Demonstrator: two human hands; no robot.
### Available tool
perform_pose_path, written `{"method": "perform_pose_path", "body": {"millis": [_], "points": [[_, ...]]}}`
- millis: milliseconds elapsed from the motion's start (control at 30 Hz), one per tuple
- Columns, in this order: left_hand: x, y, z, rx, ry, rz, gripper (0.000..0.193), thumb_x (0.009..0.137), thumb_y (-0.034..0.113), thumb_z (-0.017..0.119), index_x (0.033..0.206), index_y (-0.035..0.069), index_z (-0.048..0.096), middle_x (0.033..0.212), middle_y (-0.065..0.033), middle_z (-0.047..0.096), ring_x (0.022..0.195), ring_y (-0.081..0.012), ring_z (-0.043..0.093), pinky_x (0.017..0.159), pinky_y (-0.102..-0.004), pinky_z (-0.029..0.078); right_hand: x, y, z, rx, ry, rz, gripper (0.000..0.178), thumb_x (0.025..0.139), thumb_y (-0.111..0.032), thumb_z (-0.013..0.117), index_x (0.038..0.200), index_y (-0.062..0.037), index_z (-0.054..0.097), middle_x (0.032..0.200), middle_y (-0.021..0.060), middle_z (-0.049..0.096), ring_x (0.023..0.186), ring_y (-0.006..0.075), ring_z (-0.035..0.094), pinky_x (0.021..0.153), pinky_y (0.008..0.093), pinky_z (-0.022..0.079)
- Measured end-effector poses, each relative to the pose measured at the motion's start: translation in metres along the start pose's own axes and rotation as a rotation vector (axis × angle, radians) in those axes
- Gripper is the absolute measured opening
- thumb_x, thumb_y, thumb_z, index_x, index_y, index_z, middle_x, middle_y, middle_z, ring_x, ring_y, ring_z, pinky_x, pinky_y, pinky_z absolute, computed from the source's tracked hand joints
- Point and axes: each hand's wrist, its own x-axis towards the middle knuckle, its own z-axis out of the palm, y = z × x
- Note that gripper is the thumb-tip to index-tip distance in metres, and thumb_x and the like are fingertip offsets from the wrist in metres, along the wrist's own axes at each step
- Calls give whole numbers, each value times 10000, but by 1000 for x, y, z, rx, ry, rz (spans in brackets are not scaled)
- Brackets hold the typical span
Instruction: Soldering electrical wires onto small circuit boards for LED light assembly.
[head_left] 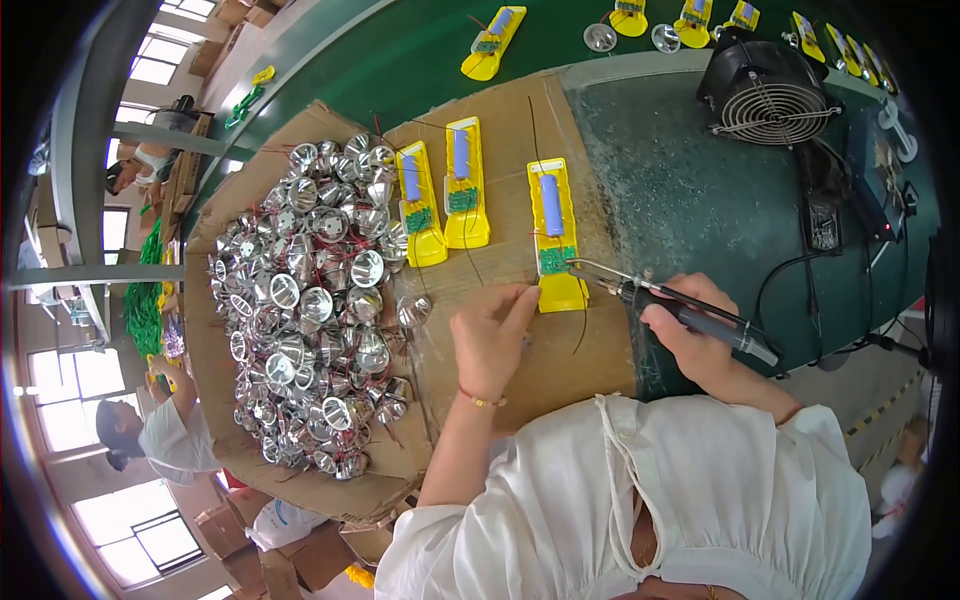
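A yellow plastic flashlight housing half (565, 293) lies on the cardboard in front of me, with a blue cylindrical battery (552, 205) and a green circuit board (556, 261) in it. My right hand (690, 318) grips a black soldering iron (690, 312) with a thin feed tube along it; its tip touches or hovers just over the board. Beside the housing's lower left edge, my left hand (492, 335) is closed with thumb and forefinger pinched; what they hold, if anything, is hidden. Thin dark wires stick out from the housing.
Two more filled housings (463, 185) lie to the left, next to a cardboard box (215, 300) heaped with silver reflector cups (316, 303). A black fan (770, 95) stands at the back right. Several housings (692, 22) line the far green belt. Co-workers (165, 430) sit at left.
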Motion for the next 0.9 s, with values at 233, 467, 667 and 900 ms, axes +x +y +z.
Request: {"method": "perform_pose_path", "body": {"millis": [233, 467, 667, 900], "points": [[11, -6, 10, 65, -22, 80, 121, 752, 97, 678, 739, -16, 634, 759, -96, 586, 596, -156, 558, 565, -255, 445, 10, -1, 12, 20, 41, -20, 146, 763, -89, 665, 823, 1, 567, 620, 31, 593, 532, 57, 538, 480, 210, 414], [19, -2, 9, -11, -77, 14, 138, 750, 103, 681, 730, -27, 638, 739, -88, 586, 599, -134, 554, 556, -249, 440, 9, 5, 16, 100, 64, 136, 149, 762, -88, 666, 818, 6, 565, 616, 29, 589, 530, 49, 532, 469, 199, 409], [23, -2, 6, -3, -121, -4, 165, 748, 120, 683, 724, -37, 637, 716, -83, 578, 589, -120, 537, 541, -244, 422, 10, 6, 17, 59, 25, 109, 125, 772, -65, 652, 821, 8, 563, 635, 35, 598, 553, 56, 547, 490, 196, 423], [24, -1, 6, 39, -113, 15, 176, 744, 124, 682, 707, -39, 629, 702, -73, 570, 580, -113, 522, 529, -249, 409, 6, -1, 8, 232, 106, 262, 139, 828, -87, 594, 893, 14, 524, 705, 101, 601, 603, 106, 569, 545, 224, 474]]}}
